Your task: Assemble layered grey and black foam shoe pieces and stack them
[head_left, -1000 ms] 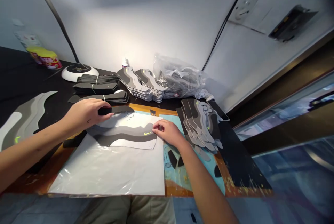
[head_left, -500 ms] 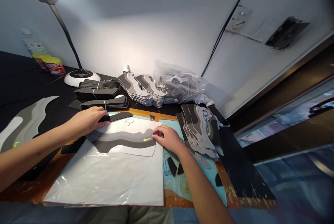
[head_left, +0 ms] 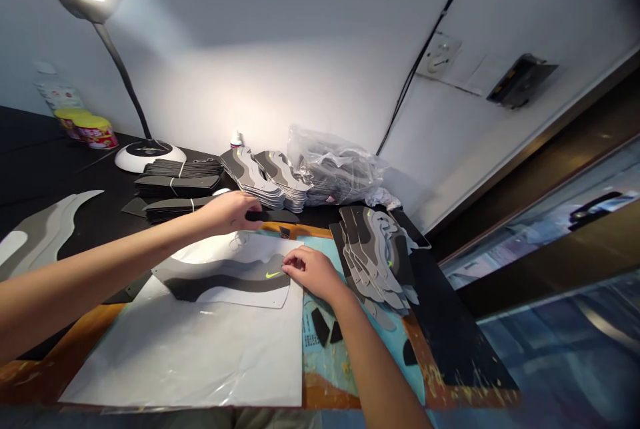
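— Left hand (head_left: 227, 211) has travelled right along the far side of the work since my last look. What's it got?

— On my feed it's clenched over one end of a dark strip (head_left: 274, 216), with the fingers curled across the top. The strip has gone along with it.

— Which way does the strip lie from that hand?

— Out to the right. Its long axis runs roughly left to right, just past the far edge of a layered panel (head_left: 220, 276) and nearly in line with that edge. The hand covers the near end, and the rest shows as a slim, matte, dark band. I can't tell whether it's lifted or touching the surface below.

— And the right hand (head_left: 310, 272)?

— It isn't gripping anything I can make out. It's loosely curled, with its fingertips (head_left: 290, 264) down on the right end of the panel, just beside a small yellow-green tick (head_left: 273, 275). The left hand is plainly the nearer of the two to the strip.

— How does the panel look?

— Flat, with grey and dark wavy bands across a white backing. It sits on a glossy plastic sheet (head_left: 170, 356), and a thin rubber band (head_left: 240, 240) lies near its far edge. Tied bundles of dark strips (head_left: 177, 182) sit on the tabletop (head_left: 40, 149) beyond the left hand.
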`<state>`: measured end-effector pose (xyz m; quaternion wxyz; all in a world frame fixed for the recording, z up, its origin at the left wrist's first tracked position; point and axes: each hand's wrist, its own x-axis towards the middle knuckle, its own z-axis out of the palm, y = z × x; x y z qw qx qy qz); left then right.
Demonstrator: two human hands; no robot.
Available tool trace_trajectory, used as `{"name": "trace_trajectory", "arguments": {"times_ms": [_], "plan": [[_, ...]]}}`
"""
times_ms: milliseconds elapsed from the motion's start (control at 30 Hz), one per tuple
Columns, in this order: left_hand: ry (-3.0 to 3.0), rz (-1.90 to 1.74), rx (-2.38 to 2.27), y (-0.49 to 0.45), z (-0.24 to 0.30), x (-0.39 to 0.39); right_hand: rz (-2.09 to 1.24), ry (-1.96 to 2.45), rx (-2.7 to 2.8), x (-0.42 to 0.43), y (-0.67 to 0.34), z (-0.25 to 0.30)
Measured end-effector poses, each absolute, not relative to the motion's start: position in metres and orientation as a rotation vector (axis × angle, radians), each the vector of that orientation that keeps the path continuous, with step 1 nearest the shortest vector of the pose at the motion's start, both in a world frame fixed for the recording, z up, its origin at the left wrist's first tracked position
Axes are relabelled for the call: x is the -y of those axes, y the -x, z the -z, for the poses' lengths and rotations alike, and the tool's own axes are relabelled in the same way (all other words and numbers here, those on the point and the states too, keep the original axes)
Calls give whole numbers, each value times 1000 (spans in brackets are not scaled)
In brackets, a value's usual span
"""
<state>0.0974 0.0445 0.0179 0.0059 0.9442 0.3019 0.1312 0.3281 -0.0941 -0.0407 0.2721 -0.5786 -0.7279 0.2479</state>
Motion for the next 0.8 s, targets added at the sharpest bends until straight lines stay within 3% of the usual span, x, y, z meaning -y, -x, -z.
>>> {"name": "trace_trajectory", "arguments": {"times_ms": [200,433,567,800], "plan": [[-3077,-516,-821,-106,2,-71,-688,1543,1963,94,-331,45],[-3010,-317,-1403,0,-10,-73,-628,1582,2017,95,-328,40],[-2920,-226,-1534,15,-7,-61,-628,1572,2017,95,-327,38],[-2969,-481,-1531,-11,-33,-15,-645,1529,2019,93,-330,39]]}}
